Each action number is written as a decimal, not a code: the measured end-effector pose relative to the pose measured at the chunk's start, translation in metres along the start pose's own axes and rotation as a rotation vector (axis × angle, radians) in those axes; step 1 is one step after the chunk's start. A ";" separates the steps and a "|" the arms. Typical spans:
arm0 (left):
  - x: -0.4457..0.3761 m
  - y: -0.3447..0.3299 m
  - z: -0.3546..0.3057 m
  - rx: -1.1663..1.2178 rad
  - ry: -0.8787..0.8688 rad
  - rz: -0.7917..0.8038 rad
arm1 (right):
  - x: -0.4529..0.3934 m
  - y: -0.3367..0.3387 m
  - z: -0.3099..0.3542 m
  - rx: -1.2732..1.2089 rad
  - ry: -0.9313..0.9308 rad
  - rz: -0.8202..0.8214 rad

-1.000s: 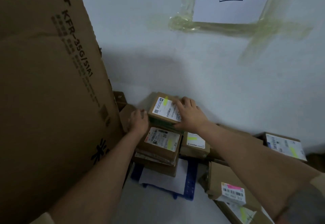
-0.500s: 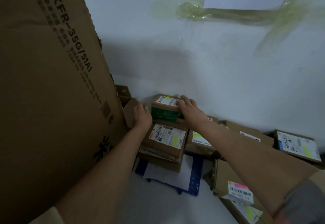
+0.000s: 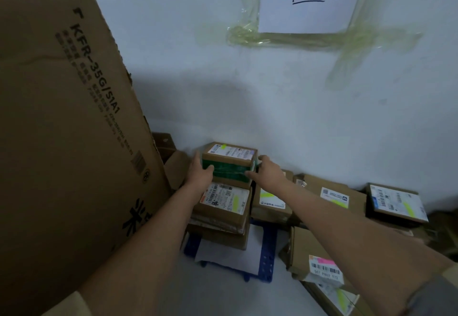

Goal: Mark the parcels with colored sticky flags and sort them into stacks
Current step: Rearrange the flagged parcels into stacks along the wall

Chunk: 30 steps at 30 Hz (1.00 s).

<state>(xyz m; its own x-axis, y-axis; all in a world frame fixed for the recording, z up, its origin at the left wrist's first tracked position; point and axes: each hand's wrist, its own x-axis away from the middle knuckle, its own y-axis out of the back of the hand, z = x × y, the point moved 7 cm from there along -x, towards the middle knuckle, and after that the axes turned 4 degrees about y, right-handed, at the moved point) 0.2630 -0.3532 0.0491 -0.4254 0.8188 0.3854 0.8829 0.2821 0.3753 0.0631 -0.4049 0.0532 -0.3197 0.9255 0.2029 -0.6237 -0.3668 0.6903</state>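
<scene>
The left hand point(image 3: 199, 175) and the right hand point(image 3: 266, 173) held one small cardboard parcel point(image 3: 229, 164) between them, each hand against one side, with the thumbs curled onto its near face. Both forearms reached far forward from the near edge, almost straight. The parcel was a brown box with green tape around its near side and a white label with a yellow-green flag point(image 3: 223, 146) on top. It sat on top of a stack of parcels point(image 3: 223, 214) against the far wall point(image 3: 272, 105).

The stack under it was made of flat brown boxes; the highest of them showed a white label with a yellow flag. The stack stood on a blue plastic pallet point(image 3: 266, 258) with a white sheet on it. Just right of the stack was another brown parcel point(image 3: 271, 204) with a yellow flag, and further right two more flagged parcels lay along the wall. Near on the right, a carton with a pink flag point(image 3: 324, 261) lay on other boxes.

On the left stood a big corrugated carton point(image 3: 62, 129) with black print, tilted and a bit torn at the edges. On the wall above, a white paper sign point(image 3: 307, 1) was fixed with yellowish clear tape.
</scene>
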 end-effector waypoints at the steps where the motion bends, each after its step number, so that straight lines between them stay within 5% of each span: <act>1: 0.000 -0.002 -0.001 0.013 0.021 0.035 | 0.001 -0.002 -0.002 -0.064 -0.024 0.016; 30: -0.005 -0.009 0.024 0.197 0.028 0.065 | 0.026 -0.026 0.005 -0.144 0.078 0.018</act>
<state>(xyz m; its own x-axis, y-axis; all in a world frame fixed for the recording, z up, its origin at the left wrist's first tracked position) 0.2617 -0.3479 0.0235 -0.3692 0.8252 0.4275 0.9293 0.3236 0.1781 0.0747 -0.3704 0.0444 -0.3830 0.9105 0.1557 -0.7112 -0.3982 0.5794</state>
